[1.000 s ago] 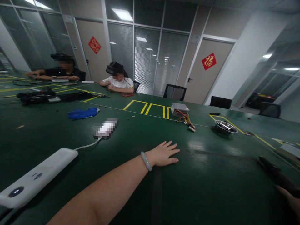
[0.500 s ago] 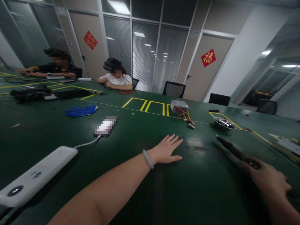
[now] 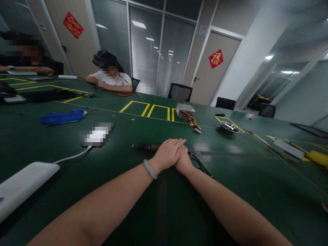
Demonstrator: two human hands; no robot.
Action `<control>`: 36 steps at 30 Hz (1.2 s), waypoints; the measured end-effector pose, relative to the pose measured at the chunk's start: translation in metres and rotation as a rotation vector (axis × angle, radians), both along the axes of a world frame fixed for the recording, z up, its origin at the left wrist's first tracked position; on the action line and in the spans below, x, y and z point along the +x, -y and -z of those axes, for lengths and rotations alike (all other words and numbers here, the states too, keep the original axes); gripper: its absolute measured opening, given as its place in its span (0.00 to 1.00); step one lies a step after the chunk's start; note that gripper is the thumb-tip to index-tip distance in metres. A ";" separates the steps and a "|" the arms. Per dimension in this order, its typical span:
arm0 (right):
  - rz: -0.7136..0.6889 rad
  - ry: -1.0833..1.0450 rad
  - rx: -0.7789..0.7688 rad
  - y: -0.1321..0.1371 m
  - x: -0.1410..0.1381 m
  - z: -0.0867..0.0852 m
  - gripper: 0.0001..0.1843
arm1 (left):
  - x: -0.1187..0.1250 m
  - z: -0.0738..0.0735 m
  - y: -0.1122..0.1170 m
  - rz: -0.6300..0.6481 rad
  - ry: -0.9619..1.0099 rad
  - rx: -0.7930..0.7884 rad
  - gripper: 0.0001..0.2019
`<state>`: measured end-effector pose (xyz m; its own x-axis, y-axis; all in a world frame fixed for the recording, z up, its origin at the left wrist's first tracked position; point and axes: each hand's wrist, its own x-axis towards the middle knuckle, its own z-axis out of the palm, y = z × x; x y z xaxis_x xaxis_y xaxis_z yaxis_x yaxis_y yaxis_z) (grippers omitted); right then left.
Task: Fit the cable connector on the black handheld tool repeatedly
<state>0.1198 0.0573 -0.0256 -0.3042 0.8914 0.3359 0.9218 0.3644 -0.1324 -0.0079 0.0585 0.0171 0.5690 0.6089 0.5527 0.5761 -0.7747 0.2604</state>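
My two hands meet in the middle of the green table. My left hand, with a pale bracelet on the wrist, lies with straight fingers over my right hand. A dark rod-shaped tool sticks out to the left from under both hands and rests on the table. A thin black cable trails from the hands to the right. My right hand is mostly covered and appears closed around the tool's handle.
On the left lie a white power bank with a cable, a phone and a blue glove. Beyond the hands are a power supply box with coloured wires and a metal bowl. Two people sit at the far left.
My right hand has brought the dark tool in from the right to the middle of the table. It now sits under my left hand, which has lifted off the table onto it.
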 end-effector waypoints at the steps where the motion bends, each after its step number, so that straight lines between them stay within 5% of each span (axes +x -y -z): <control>1: -0.039 -0.030 -0.018 0.000 0.001 -0.004 0.24 | -0.001 0.002 -0.002 -0.009 0.010 -0.011 0.22; 6: -0.232 -0.229 -0.191 0.025 0.050 -0.057 0.25 | -0.003 0.003 -0.007 -0.011 -0.013 -0.030 0.22; 9: -0.096 -0.312 -0.197 0.043 0.102 -0.081 0.19 | -0.005 0.000 -0.007 -0.007 -0.071 -0.065 0.23; 14: 0.178 -0.603 -0.078 0.054 0.155 -0.058 0.10 | -0.006 0.001 -0.008 0.061 -0.209 -0.085 0.27; 19: 0.103 -0.944 -0.013 0.037 0.115 -0.025 0.08 | -0.002 0.006 -0.011 0.033 -0.223 -0.061 0.24; 25: -0.061 -1.084 -0.076 0.028 0.059 -0.020 0.08 | 0.003 0.008 -0.012 0.014 -0.228 -0.060 0.21; 31: -0.178 -1.146 -0.226 0.041 0.070 -0.018 0.10 | 0.005 0.008 -0.013 0.006 -0.232 -0.070 0.22; 36: -0.101 -1.071 -0.275 0.037 0.091 -0.029 0.09 | 0.004 0.010 -0.015 0.010 -0.234 -0.080 0.23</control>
<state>0.2111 0.0204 0.0031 -0.0503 0.9633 0.2635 0.2506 0.2676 -0.9304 -0.0038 0.0731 0.0067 0.6819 0.6391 0.3559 0.6204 -0.7630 0.1814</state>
